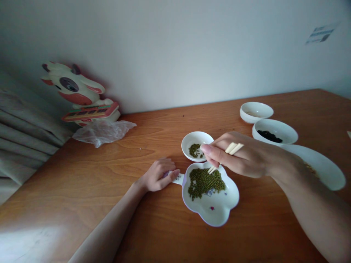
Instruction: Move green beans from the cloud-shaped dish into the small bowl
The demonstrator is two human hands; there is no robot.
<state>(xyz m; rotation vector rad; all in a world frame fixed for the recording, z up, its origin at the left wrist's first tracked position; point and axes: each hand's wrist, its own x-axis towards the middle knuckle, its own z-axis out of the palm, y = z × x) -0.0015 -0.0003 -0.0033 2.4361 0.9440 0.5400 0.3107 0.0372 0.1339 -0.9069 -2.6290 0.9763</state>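
Here, right hand point(241, 157): the grip is closed around a pair of pale chopsticks point(212, 169), thumb and fingers pinched tight on them.
Chopsticks' axis: slanted, with the blunt upper ends sticking out above the knuckles and the tips pointing down and leftward below the grip; the two sticks lie close together, nearly parallel.
Chopstick tips: at the upper edge of the heap of green beans point(204, 181), touching or just above it; whether a bean is caught between them cannot be told.
Flower-shaped dish point(219, 213): white with a lilac rim, directly under the right grip; the beans fill its far-left part, and the near part is bare.
Left hand point(159, 177): fingers curled, grip pressed down on the dish's short handle point(178, 178), just left of the right grip.
Small round bowl point(197, 137): just beyond the right thumb, holding a small cluster of green beans.
Dark-bean bowl point(285, 128): beyond the right wrist, with a patch of black beans inside.
Far bowl point(256, 109): behind that; contents unclear.
White plate point(326, 168): right of the forearm, partly hidden.
Desk point(109, 171): wooden, carrying everything.
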